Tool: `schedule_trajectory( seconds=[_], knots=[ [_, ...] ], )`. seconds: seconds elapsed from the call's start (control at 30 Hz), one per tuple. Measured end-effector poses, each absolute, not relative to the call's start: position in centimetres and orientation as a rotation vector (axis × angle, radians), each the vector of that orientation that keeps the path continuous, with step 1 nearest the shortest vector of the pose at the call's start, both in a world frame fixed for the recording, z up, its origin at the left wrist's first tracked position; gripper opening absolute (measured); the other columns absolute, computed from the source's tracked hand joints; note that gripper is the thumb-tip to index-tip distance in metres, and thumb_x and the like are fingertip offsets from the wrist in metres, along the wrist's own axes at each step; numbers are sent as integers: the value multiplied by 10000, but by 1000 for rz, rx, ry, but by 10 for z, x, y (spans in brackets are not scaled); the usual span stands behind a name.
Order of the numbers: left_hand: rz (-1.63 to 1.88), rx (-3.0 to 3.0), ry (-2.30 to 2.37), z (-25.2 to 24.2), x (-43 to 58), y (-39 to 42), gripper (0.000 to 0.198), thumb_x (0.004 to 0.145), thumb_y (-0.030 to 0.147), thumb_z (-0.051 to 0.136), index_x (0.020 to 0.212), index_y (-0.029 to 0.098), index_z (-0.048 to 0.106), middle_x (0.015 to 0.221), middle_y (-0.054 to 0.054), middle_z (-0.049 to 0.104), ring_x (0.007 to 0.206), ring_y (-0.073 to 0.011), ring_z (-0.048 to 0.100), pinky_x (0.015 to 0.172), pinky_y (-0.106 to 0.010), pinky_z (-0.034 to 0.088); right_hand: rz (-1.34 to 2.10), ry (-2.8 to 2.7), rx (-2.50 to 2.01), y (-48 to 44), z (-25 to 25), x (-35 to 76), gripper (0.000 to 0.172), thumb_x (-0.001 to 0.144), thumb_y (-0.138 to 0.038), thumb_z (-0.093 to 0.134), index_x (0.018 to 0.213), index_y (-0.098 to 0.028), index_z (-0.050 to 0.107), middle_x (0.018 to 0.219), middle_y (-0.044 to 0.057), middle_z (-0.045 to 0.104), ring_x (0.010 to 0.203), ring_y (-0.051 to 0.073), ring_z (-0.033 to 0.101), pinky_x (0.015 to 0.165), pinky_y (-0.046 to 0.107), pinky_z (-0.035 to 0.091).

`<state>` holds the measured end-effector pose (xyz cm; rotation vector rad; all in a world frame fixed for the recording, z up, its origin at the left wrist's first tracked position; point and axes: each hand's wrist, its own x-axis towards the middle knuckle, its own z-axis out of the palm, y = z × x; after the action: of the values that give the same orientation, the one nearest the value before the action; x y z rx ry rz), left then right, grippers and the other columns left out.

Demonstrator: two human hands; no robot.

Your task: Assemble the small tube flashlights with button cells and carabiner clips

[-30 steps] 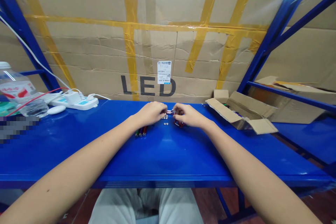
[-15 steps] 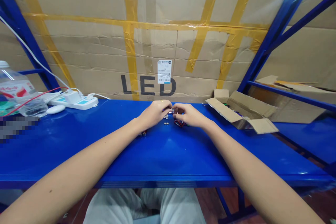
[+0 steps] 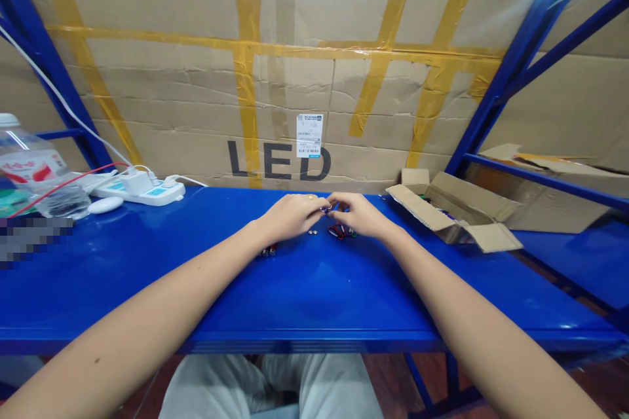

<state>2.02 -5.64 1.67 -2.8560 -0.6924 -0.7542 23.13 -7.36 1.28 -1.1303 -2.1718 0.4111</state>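
My left hand point(image 3: 289, 216) and my right hand point(image 3: 358, 215) meet over the middle of the blue shelf top point(image 3: 304, 288). Their fingertips pinch together on one small purple-red part point(image 3: 325, 209), too small to name. Small silver discs point(image 3: 312, 232) lie on the shelf just below the fingers. A little heap of red and green parts point(image 3: 339, 232) sits under my right hand. The ends of thin coloured sticks point(image 3: 268, 251) show beneath my left wrist.
An open cardboard box point(image 3: 457, 213) lies at the right. At the left stand a white power strip point(image 3: 142, 191) with a plugged charger, a white mouse point(image 3: 105, 205) and a water bottle point(image 3: 34, 177). A taped cardboard sheet marked LED point(image 3: 280, 78) forms the back wall.
Both hands have risen slightly and drawn closer together, fingertips now touching around the small part. My left forearm now covers more of the coloured sticks.
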Motion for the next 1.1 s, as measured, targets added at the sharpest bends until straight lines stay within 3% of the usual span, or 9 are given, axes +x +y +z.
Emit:
schedule_trajectory(
  seconds=[0.17, 0.3, 0.43, 0.77, 1.0, 1.1],
  knots=[
    [-605, -2817, -878, 21, 19, -58, 199, 897, 173, 458, 982, 190, 638, 950, -65, 712, 850, -205, 660, 707, -291, 456, 321, -2245, -1168, -71, 14, 235, 237, 787, -93, 536, 939, -197, 684, 913, 30, 706, 765, 151, 609, 712, 269, 448],
    [-264, -2918, -806, 18, 17, -58, 152, 852, 202, 516, 909, 196, 657, 924, -74, 702, 830, -228, 652, 666, -297, 436, 317, -2273, -1208, -74, 16, 234, 242, 771, -69, 530, 907, -196, 685, 895, 29, 710, 764, 154, 617, 709, 261, 446],
    [-174, -2978, -769, 11, 19, -56, 129, 848, 166, 531, 844, 191, 657, 857, -77, 690, 799, -232, 644, 672, -301, 435, 345, -2270, -1235, -76, 17, 232, 224, 774, -82, 534, 905, -191, 680, 893, 30, 715, 759, 157, 619, 686, 257, 438],
    [-393, -3205, -849, 9, 21, -53, 128, 793, 88, 543, 806, 176, 634, 807, -33, 659, 717, -163, 593, 621, -248, 418, 408, -2269, -1278, -76, 14, 232, 238, 751, -83, 542, 905, -201, 679, 852, 21, 726, 699, 155, 623, 632, 250, 425],
    [-977, -3040, -963, 16, 24, -51, 77, 816, 126, 569, 838, 153, 639, 804, -28, 636, 730, -141, 593, 681, -253, 451, 465, -2249, -1301, -79, 13, 229, 178, 767, -114, 557, 886, -194, 662, 806, 19, 718, 670, 153, 622, 626, 255, 426],
    [-1052, -2979, -905, 17, 26, -54, 84, 826, 123, 574, 859, 159, 642, 818, -25, 627, 755, -143, 595, 702, -265, 463, 485, -2228, -1251, -80, 14, 226, 156, 776, -133, 558, 884, -187, 657, 808, 16, 710, 694, 156, 626, 641, 258, 433]
  ],
)
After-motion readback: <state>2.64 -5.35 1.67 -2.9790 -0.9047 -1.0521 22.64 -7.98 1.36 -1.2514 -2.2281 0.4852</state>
